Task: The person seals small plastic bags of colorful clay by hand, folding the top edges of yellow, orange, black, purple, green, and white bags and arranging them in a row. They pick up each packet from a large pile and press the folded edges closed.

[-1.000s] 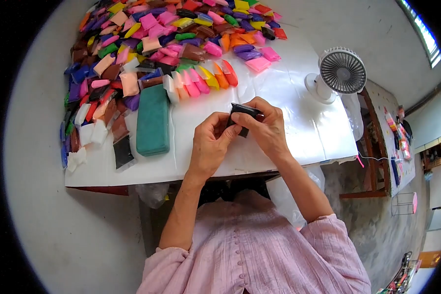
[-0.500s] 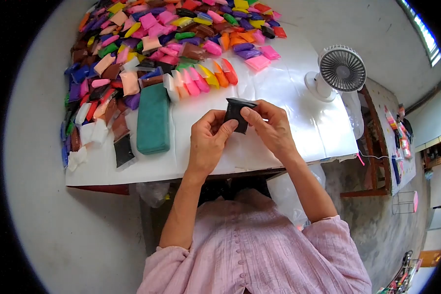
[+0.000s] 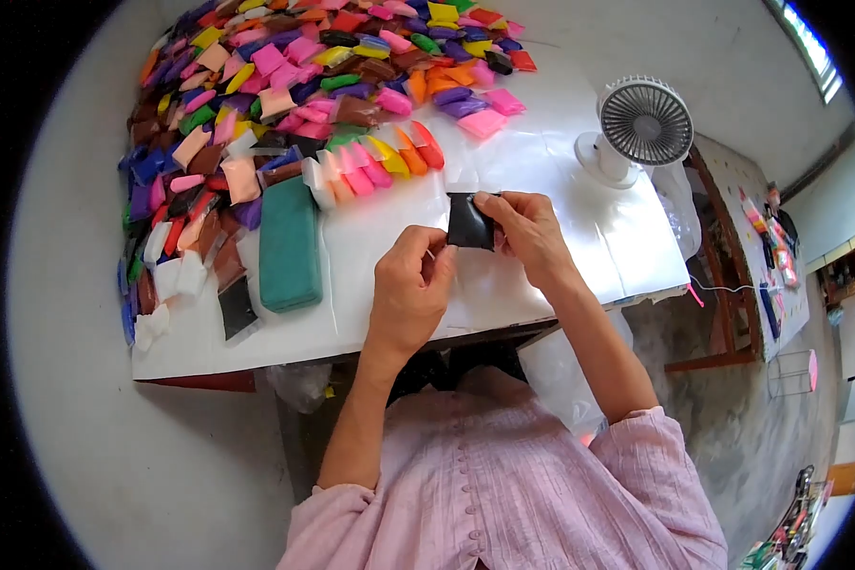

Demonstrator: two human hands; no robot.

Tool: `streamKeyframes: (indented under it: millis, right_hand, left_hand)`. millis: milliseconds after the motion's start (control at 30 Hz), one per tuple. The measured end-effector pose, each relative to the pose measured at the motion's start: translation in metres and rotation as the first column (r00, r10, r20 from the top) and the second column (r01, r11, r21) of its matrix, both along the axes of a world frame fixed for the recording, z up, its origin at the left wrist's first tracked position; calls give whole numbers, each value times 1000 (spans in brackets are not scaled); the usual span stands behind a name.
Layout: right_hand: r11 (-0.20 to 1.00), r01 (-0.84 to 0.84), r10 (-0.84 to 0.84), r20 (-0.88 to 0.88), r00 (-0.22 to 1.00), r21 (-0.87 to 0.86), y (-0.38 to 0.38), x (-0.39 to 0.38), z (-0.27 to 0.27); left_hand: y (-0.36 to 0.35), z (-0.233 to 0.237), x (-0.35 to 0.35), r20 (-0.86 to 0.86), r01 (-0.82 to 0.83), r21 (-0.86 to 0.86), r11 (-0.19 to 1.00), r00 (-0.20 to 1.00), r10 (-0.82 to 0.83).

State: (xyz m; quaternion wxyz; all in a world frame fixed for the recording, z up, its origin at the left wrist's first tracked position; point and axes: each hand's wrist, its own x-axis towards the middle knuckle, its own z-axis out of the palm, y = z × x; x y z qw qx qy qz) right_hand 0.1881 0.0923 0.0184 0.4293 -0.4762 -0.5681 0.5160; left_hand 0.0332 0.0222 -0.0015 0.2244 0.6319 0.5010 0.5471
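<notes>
A small, flat black packet point(image 3: 471, 224) with a glossy plastic surface is held above the white table. My right hand point(image 3: 532, 233) grips its right side, thumb on the front face and fingers behind. At the packet's lower left corner, my left hand point(image 3: 411, 285) has its thumb and curled fingers in a pinch; the fingertips touch that corner. Just beyond the hands lies a row of packets, among them a red one point(image 3: 428, 147), a yellow one point(image 3: 388, 157) and a white one point(image 3: 317, 183). Left of my hands is a green oblong case point(image 3: 290, 245).
A large heap of coloured packets point(image 3: 285, 81) covers the far left of the white-covered table point(image 3: 370, 328). Near the left edge lies another black packet point(image 3: 237, 309). A white fan point(image 3: 646, 123) stands at the right, its cable running to another table point(image 3: 731, 199).
The black packet has turned its broad face toward me. My left hand has slid down to its lower corner, while my right hand keeps its grip. The view has shifted slightly.
</notes>
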Motion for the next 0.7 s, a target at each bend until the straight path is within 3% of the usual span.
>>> streamKeyframes:
  millis: [33,133,233,367,500,700]
  right_hand:
    - [1000,-8,8,-1,1000,-5,0,0,-1]
    - [992,-33,5,222,975,119,3,8,-8]
    - [831,32,-347,472,811,555,-10,17,-6]
    - [821,-266,-112,600,792,505,-31,32,11]
    - [673,-392,-140,628,765,628,-35,25,2]
    - [608,-379,-217,606,766,697,-32,19,-7]
  left_hand:
    - [1,-3,0,-37,-18,33,999,999,19]
    - [2,-5,0,-73,-17,72,997,997,22]
    - [2,-4,-1,-57,-60,46,997,996,62]
    - [3,-3,-1,-34,-64,19,998,997,65]
    - [4,-5,-1,-43,-39,-2,999,998,39]
    - [1,1,0,-69,-28,-34,999,997,26]
